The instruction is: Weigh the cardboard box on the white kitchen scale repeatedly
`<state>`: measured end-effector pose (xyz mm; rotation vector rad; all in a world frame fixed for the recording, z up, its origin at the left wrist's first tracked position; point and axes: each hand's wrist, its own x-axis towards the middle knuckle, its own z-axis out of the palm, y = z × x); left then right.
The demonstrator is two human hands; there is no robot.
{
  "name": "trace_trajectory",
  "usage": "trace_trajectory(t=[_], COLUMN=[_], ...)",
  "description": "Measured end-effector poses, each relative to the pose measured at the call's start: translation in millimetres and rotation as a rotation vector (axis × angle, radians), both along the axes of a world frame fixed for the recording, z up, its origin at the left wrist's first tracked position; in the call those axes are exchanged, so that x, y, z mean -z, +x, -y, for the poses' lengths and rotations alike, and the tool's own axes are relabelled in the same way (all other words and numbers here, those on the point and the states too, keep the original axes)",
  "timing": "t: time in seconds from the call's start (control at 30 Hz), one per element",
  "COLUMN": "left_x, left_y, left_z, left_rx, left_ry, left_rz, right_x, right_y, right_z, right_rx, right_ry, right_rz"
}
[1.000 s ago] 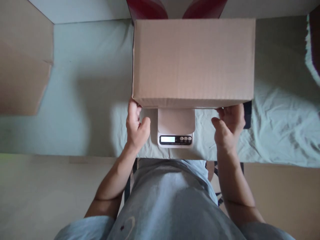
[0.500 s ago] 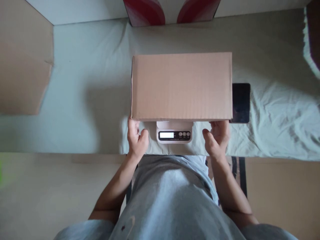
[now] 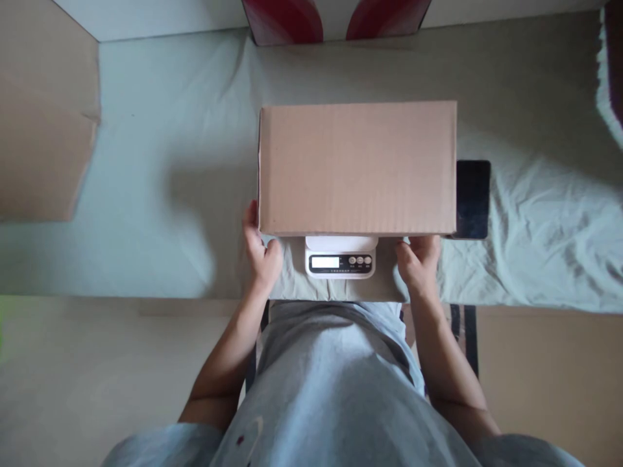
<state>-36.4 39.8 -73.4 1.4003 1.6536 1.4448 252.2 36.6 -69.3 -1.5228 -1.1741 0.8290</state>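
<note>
Your left hand (image 3: 260, 250) and right hand (image 3: 418, 263) sit at the near bottom corners of a plain brown closed cardboard box (image 3: 357, 167), one at each end of its front edge. The fingers of both curl under or against the box, and your left thumb lies up its left side; from this angle you cannot tell how firmly either grip is closed, only that both touch the carton.

The box rests over a small white digital kitchen scale (image 3: 341, 258), covering its platform so that only the front strip with the display and three round buttons shows, between your hands. The scale stands on a bench (image 3: 160, 194) draped with a pale, wrinkled cloth. Just beside the box's right end lies a flat black rectangular device (image 3: 473, 198), partly tucked behind the corner.

The carton looks stiff and dry, with flat corrugated walls that should not slip in bare hands, though broad faces will dent if squeezed mid-panel. Its weight cannot be read here; treat it as possibly loaded. Since it overhangs the small scale on all sides, it could tip easily. The bottom corners and short ends are the soundest places for your grip.
</note>
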Motion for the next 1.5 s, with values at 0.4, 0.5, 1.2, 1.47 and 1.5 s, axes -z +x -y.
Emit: trace_trajectory(t=[0.4,0.5,1.2,1.47,1.5], left_x=[16.7,14.2,-56.0,-49.1,-45.4], left_y=[1,1,35,24,23], left_z=[8,6,3,-73,-81], left_rx=[-0.102,-0.085,0.082,0.153,0.169], left_ry=[-0.105,-0.095,0.047,0.174,0.173], left_rz=[-0.139,-0.113,0.099,0.018,0.027], right_x=[6.9,8.2,-47.9,-60.3,-58.2], right_y=[-6,-6,-23,-25,-25], right_z=[6,6,-11,-77,-84], right_rx=[0.104,0.102,-0.072,-0.142,-0.15], right_ry=[-0.051,-0.067,0.276,0.338,0.334], right_rz=[0.217,0.194,-0.132,-0.183,-0.186])
